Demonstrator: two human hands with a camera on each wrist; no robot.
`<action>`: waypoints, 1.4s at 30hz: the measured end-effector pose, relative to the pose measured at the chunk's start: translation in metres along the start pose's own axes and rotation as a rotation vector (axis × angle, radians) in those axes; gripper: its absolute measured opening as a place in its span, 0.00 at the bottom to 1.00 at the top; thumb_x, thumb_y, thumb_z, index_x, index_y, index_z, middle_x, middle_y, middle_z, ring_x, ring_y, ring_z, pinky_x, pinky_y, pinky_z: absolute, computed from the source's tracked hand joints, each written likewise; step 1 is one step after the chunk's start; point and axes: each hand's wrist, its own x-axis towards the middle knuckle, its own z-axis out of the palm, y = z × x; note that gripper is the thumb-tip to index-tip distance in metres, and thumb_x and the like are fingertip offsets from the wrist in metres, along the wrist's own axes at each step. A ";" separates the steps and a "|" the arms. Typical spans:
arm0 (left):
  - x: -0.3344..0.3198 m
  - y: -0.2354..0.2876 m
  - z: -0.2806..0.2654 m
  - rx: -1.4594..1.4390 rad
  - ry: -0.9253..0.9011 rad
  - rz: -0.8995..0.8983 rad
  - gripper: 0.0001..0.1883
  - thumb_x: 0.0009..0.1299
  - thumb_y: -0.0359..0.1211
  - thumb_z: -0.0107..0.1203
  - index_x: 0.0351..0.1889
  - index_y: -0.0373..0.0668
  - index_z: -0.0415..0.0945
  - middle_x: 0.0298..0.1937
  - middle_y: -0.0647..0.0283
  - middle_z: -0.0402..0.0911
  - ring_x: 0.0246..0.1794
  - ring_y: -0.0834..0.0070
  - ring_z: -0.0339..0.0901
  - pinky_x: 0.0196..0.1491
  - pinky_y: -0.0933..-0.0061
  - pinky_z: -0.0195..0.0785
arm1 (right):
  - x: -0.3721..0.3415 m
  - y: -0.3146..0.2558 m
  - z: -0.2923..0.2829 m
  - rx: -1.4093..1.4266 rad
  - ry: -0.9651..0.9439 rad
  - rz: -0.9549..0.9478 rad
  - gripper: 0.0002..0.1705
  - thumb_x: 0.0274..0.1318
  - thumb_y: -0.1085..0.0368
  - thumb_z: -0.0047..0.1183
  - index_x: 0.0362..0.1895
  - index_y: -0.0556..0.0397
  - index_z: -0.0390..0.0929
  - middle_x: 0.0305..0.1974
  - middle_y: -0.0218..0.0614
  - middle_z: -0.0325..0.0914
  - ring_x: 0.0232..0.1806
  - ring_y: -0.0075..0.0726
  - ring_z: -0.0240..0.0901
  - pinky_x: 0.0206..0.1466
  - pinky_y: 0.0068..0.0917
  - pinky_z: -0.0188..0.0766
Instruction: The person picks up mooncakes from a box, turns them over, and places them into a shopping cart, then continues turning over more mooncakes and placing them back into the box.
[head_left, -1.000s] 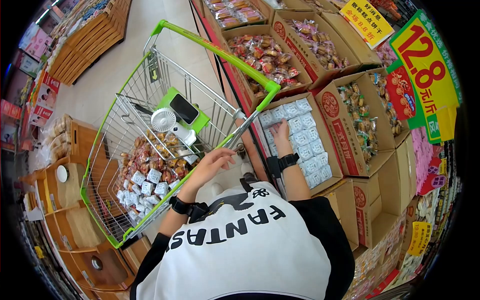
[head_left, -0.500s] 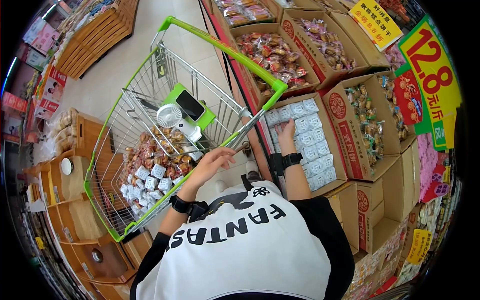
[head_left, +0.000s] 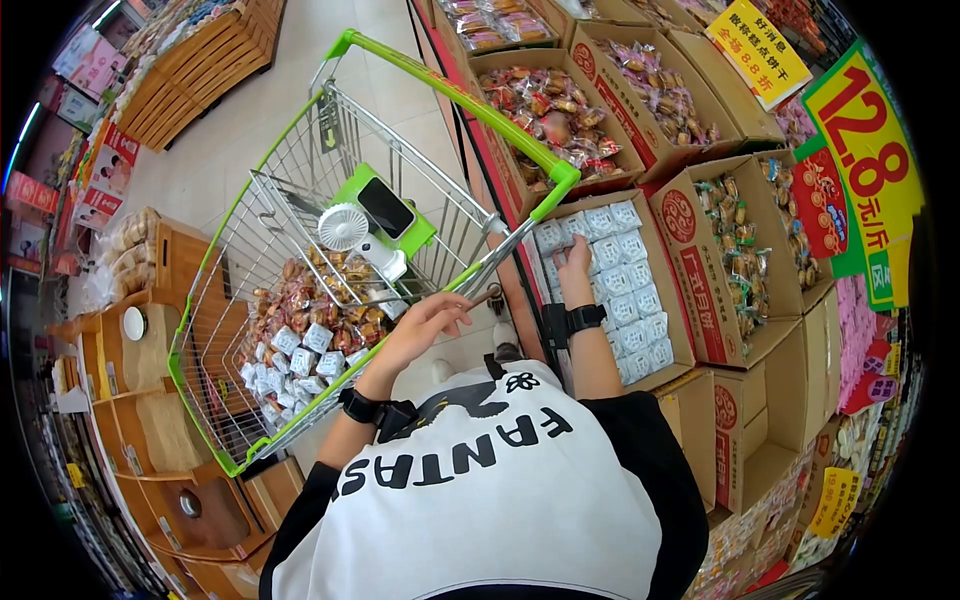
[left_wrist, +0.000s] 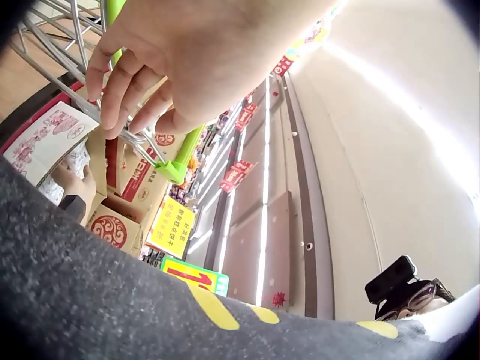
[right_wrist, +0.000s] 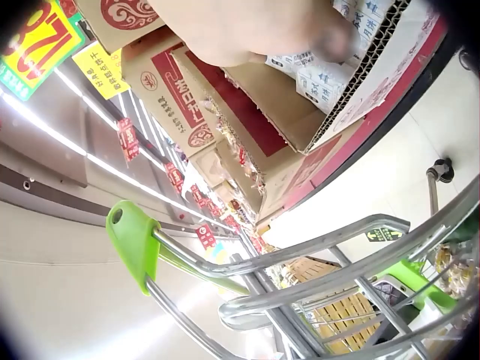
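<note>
My right hand [head_left: 573,270] reaches into a cardboard box of small white square packets [head_left: 620,278] with blue print, its fingers at the packets near the box's left side. In the right wrist view, the thumb side of that hand overlaps the white packets [right_wrist: 319,86]. My left hand [head_left: 428,325] hovers beside the shopping cart's rim with loosely bent fingers; the left wrist view shows nothing in it [left_wrist: 169,67]. Inside the green-rimmed cart [head_left: 215,280] lie more white packets [head_left: 300,355] and many red-and-brown wrapped pastries [head_left: 315,300].
A white hand fan [head_left: 345,230] and a phone-like device [head_left: 385,207] on a green holder sit on the cart. Boxes of wrapped pastries [head_left: 545,115] line the right side, with a price sign [head_left: 865,150] behind. Wooden shelving [head_left: 150,400] stands at the left.
My right hand has shifted slightly within the box of white packets, its fingers now pointing more upward in the head view. The left hand stays beside the cart. The view has turned a little.
</note>
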 end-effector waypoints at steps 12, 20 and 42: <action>-0.002 -0.003 0.005 0.018 0.012 -0.018 0.12 0.64 0.32 0.41 0.43 0.37 0.68 0.32 0.64 0.74 0.29 0.82 0.68 0.37 0.82 0.62 | 0.009 0.010 -0.003 -0.008 -0.049 -0.086 0.18 0.41 0.66 0.53 0.39 0.51 0.64 0.35 0.34 0.61 0.35 0.30 0.59 0.35 0.31 0.65; -0.004 -0.008 0.005 0.029 0.015 -0.013 0.13 0.64 0.32 0.40 0.43 0.37 0.68 0.32 0.65 0.73 0.29 0.82 0.68 0.37 0.82 0.62 | 0.001 0.009 0.005 0.014 0.008 -0.130 0.34 0.37 0.73 0.57 0.50 0.51 0.54 0.29 0.31 0.62 0.27 0.27 0.60 0.32 0.34 0.64; -0.009 -0.007 0.006 0.041 0.044 -0.026 0.12 0.64 0.33 0.41 0.43 0.38 0.68 0.32 0.66 0.73 0.29 0.82 0.68 0.36 0.82 0.61 | 0.023 0.013 0.002 -0.143 -0.084 -0.180 0.21 0.38 0.67 0.55 0.39 0.53 0.62 0.34 0.34 0.64 0.34 0.34 0.63 0.32 0.32 0.67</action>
